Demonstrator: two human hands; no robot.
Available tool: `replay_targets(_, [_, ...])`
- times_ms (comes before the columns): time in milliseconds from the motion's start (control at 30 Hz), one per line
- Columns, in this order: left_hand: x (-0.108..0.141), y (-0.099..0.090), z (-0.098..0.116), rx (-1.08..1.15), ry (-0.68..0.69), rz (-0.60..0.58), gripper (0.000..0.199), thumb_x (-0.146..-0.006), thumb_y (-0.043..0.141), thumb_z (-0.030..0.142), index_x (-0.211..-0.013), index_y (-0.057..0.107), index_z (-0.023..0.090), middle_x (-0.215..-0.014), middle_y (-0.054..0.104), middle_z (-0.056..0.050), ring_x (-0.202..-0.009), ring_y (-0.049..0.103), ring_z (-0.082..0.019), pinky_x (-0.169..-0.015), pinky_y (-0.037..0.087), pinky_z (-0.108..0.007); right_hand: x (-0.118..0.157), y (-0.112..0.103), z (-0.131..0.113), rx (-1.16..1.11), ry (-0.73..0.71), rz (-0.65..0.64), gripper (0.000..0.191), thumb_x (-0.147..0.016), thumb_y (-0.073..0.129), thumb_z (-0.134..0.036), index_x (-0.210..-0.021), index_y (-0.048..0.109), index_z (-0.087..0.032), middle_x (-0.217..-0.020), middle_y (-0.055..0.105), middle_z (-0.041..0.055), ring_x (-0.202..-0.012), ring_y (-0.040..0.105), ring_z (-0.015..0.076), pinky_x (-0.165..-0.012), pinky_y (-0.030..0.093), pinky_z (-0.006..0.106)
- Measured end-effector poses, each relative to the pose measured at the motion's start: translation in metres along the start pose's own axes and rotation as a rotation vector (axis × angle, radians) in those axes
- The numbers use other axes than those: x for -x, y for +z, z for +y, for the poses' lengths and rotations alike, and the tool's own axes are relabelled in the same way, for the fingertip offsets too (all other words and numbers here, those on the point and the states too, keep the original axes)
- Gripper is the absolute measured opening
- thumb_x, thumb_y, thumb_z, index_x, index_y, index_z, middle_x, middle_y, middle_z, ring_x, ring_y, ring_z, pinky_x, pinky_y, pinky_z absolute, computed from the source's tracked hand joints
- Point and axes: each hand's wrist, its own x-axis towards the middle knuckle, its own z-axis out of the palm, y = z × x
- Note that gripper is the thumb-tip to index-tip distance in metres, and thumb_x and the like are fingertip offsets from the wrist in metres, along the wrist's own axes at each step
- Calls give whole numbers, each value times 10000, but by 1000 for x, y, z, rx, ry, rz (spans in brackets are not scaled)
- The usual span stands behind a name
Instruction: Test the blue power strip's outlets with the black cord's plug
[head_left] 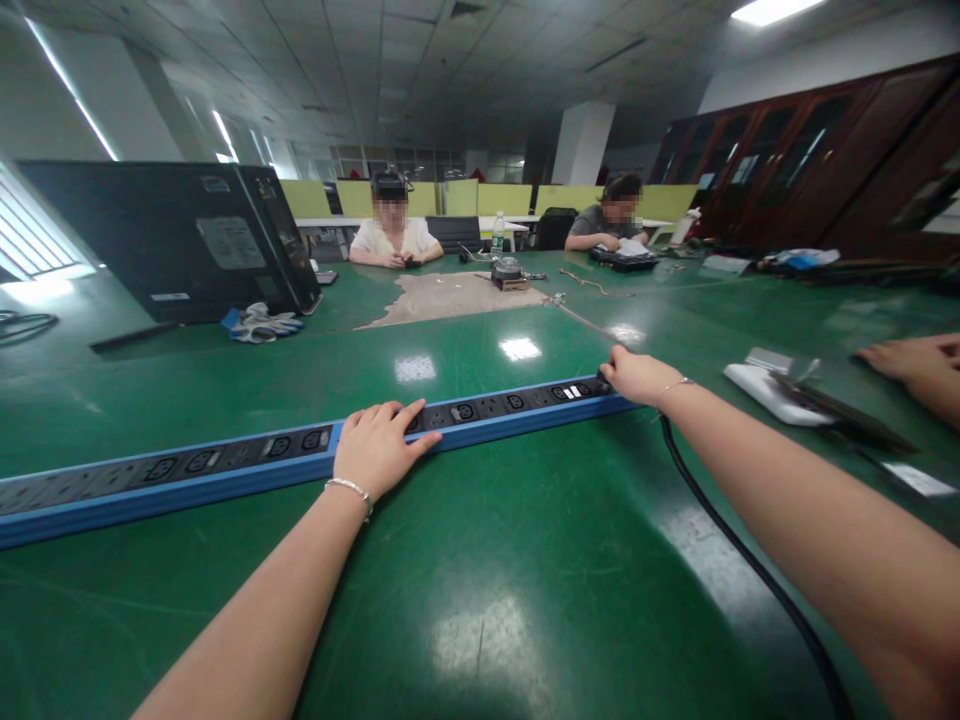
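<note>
- A tiled ceiling (352,70) and dark wooden cabinets (795,150), these at the upper right, form the background.
- The green desk (480,570) fills most of the frame, broad enough to support long pieces lying flat.
- Two people sit at its far side, one in white (397,240) at upper centre, one in grey (596,228) further right.
- A black case (165,240) stands at the upper left, probably set back to leave working room.
- The blue power strip (495,425) runs from the left edge to right of centre, sockets upward, presumably for easy access.
- A black cable (716,520) curves from beneath the right forearm towards the lower right, hanging slack and clear of the sockets.
- The left grip (379,448), mid-frame, is open, fingers spread across the strip, seemingly to steady it.
- The right grip (641,378) has its fingers curled at the strip's right end; I cannot tell what, if anything, they pinch.
- Gloves (262,324) lie beside the case, apparently laid aside.
</note>
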Motion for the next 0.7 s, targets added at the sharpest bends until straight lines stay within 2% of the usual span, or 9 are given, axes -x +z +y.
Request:
replay_targets(167, [-1, -1, 0, 11, -6, -13, 597, -830, 306, 657, -1303, 456, 324, -1203, 583, -59, -1106, 509, -244, -926, 342, -386, 0, 6, -3, -27, 5, -66, 411, -906, 253, -361, -1132, 443, -75, -1039, 626, 232, -969, 615, 283, -814, 432, 371])
replay_targets(467, [-1, -3, 2, -6, -13, -31, 597, -834, 299, 653, -1308, 451, 324, -1221, 573, -64, -1120, 502, -246, -929, 336, -385, 4, 11, -7, -41, -14, -77, 401, -912, 240, -337, -1133, 430, -61, -1036, 628, 242, -981, 616, 277, -847, 423, 367])
replay_targets(700, [0, -4, 2, -4, -15, -33, 587, -839, 311, 640, -1312, 447, 320, -1224, 576, -62, -1131, 497, -242, -938, 332, -382, 7, 20, -8, -63, 26, -12, 422, -912, 173, -360, -1128, 420, -96, -1013, 631, 238, -967, 617, 323, -828, 425, 456])
